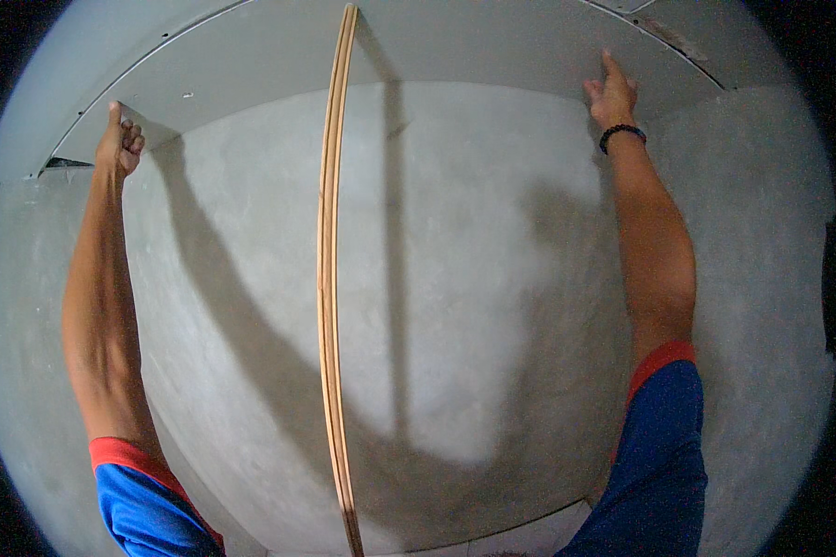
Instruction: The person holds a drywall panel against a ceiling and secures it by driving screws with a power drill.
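Both my arms reach up to a grey ceiling panel (279, 65). My left hand (121, 139) is curled, its thumb pressed up against the panel's left edge. My right hand (611, 91) touches the panel's right part with its fingers spread; a black bead bracelet circles that wrist. A long thin wooden strip (328, 278) stands upright between my arms, its top end against the panel. Neither hand touches the strip.
A grey plastered wall (492, 278) fills the view ahead, with shadows of my arms and the strip on it. A seam (664, 42) runs across the ceiling at upper right. A gap (65, 163) shows by the panel's left corner.
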Motion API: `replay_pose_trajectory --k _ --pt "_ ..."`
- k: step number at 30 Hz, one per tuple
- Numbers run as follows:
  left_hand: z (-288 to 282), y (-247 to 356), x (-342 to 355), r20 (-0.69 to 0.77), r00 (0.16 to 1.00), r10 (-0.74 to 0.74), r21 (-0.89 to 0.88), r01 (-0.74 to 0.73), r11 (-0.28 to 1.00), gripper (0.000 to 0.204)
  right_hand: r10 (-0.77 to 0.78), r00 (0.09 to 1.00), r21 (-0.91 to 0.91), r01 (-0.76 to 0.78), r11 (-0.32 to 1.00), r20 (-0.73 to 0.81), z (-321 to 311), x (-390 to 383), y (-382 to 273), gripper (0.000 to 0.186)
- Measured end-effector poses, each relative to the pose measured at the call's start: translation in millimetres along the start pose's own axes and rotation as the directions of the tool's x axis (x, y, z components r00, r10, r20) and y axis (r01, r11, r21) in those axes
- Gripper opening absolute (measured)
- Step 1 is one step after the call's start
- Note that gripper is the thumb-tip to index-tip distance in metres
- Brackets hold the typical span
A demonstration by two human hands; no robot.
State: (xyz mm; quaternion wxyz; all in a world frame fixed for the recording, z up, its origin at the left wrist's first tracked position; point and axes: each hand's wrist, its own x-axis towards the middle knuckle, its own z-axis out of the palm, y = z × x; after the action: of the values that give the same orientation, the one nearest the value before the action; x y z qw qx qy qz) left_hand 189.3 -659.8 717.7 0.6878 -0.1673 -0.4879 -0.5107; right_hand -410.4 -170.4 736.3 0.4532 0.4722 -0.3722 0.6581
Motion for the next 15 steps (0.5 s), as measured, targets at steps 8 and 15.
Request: replay_pose_trajectory --k 8,15 --pt "-13.1 14.4 9.6 -0.07 0.996 -0.048 0.055 0.052 0.997 0.035 0.006 0.995 0.1 0.004 0.995 -0.1 68.0 -39.7 -59.5 0.075" --pt "1.9 32.8 -14.0 0.078 0.997 0.016 0.093 -0.023 0.995 0.043 -0.028 0.978 0.185 0.067 0.98 -0.208 71.3 -38.0 -43.2 0.079"
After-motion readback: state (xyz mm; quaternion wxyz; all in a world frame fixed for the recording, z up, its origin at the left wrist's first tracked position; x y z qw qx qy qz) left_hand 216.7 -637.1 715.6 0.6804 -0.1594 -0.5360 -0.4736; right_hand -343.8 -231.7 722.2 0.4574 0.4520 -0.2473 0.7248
